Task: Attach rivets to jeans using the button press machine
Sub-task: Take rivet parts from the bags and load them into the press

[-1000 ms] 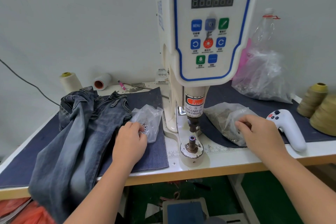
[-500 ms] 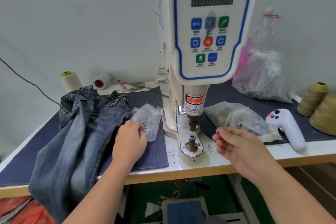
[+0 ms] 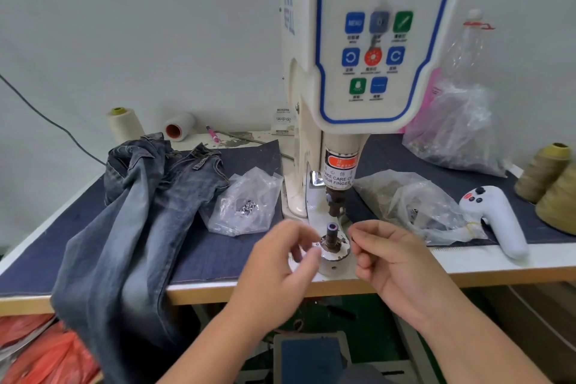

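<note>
Far to the left of the fingers, two thread cones (image 3: 124,123) are seen by the wall, and the jeans (image 3: 140,212) are draped over the dark mat (image 3: 218,246), hanging off the table's front edge (image 3: 199,288). Just beyond and left of the left fingertips, a clear plastic bag (image 3: 246,199) holding small metal rivets (image 3: 244,207) is laid on the mat beside the jeans.

The left hand (image 3: 277,277) is held with its fingers (image 3: 307,256) curled, thumb and forefinger brought together close to the left side of the lower die post (image 3: 332,232); motion blur hides whether anything is pinched. The post is flanked by both hands, under the button press machine (image 3: 367,40).

The right hand (image 3: 396,265) is raised at the post's right side, thumb and forefinger tips pressed together; whether a rivet is held there cannot be told.

Past the right fingers, a second clear bag (image 3: 414,206) is spread on the mat, then a white handheld controller (image 3: 495,218), with olive thread cones (image 3: 551,184) farthest right.
</note>
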The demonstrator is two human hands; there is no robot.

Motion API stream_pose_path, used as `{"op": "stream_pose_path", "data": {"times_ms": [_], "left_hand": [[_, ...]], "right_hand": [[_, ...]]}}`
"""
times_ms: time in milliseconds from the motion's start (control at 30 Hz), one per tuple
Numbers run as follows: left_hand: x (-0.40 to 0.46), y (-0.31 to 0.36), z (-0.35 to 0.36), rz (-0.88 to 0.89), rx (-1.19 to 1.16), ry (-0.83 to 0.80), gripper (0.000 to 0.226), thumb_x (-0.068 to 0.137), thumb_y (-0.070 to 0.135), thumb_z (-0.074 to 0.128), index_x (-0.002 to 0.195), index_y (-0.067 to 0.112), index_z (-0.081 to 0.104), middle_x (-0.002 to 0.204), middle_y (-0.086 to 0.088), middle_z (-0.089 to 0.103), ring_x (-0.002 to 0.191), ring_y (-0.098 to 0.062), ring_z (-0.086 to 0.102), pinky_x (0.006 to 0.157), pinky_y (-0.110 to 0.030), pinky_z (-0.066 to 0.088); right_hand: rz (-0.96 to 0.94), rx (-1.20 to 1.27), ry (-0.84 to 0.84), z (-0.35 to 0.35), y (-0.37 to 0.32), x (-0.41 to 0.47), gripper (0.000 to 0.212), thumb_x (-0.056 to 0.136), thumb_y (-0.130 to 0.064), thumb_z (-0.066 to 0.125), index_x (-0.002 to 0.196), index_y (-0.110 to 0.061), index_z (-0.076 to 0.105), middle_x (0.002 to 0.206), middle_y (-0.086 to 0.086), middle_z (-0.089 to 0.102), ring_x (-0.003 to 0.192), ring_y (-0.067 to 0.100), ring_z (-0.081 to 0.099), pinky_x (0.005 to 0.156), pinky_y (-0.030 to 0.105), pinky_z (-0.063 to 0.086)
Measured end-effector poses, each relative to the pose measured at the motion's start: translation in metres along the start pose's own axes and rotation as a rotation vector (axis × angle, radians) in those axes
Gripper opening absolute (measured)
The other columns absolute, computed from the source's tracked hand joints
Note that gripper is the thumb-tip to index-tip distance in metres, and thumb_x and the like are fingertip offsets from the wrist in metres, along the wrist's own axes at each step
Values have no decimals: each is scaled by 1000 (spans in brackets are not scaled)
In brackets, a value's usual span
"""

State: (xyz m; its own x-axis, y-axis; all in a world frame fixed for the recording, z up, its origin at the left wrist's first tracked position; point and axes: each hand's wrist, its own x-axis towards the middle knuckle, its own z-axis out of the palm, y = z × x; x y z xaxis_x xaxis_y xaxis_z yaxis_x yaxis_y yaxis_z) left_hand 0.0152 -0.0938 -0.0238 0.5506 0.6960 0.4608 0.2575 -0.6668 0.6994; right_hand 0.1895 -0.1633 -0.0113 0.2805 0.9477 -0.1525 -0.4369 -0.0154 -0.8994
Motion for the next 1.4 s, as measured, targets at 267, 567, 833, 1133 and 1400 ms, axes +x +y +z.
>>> {"op": "stream_pose_path", "data": {"times_ms": [267, 567, 833, 1133, 1400], "left_hand": [[7, 26, 4, -163, -322, -148, 8, 88, 37, 61, 88, 30, 64, 86, 2, 66, 80, -14, 60, 74, -30, 50], [14, 25, -3, -407, -620, -343, 16, 83, 25, 59, 86, 11, 63, 66, -5, 48, 60, -11, 39, 59, -22, 34], [25, 27, 4, -540, -486, -239, 18, 76, 34, 52, 59, 29, 54, 66, 2, 46, 61, -12, 36, 67, -35, 32], [32, 20, 16, -512, -383, -195, 15, 81, 34, 52, 75, 21, 56, 64, 4, 43, 55, -10, 34, 58, -31, 31], [32, 17, 14, -443, -339, -189, 14, 87, 28, 54, 76, 21, 58, 67, 8, 53, 60, -8, 43, 59, -25, 38]], "right_hand": [[-100, -26, -109, 9, 1, -10, 18, 65, -16, 76, 83, -18, 76, 63, 10, 54, 46, 12, 46, 41, 23, 39], [-82, -91, -163, 6, 4, -10, 50, 40, -41, 99, 77, -16, 75, 64, 11, 61, 47, 13, 48, 43, 22, 39], [-64, -292, -128, 11, 7, -13, 17, 81, -32, 70, 74, -19, 76, 65, 6, 63, 50, 11, 49, 46, 23, 41], [-107, -423, 13, 9, 3, -2, 29, 96, -14, 61, 71, -21, 74, 63, 5, 64, 50, 13, 51, 48, 24, 43], [-94, -424, 7, 10, 2, 5, 34, 95, -12, 60, 65, -23, 72, 58, 2, 58, 48, 11, 46, 45, 23, 39]]}}
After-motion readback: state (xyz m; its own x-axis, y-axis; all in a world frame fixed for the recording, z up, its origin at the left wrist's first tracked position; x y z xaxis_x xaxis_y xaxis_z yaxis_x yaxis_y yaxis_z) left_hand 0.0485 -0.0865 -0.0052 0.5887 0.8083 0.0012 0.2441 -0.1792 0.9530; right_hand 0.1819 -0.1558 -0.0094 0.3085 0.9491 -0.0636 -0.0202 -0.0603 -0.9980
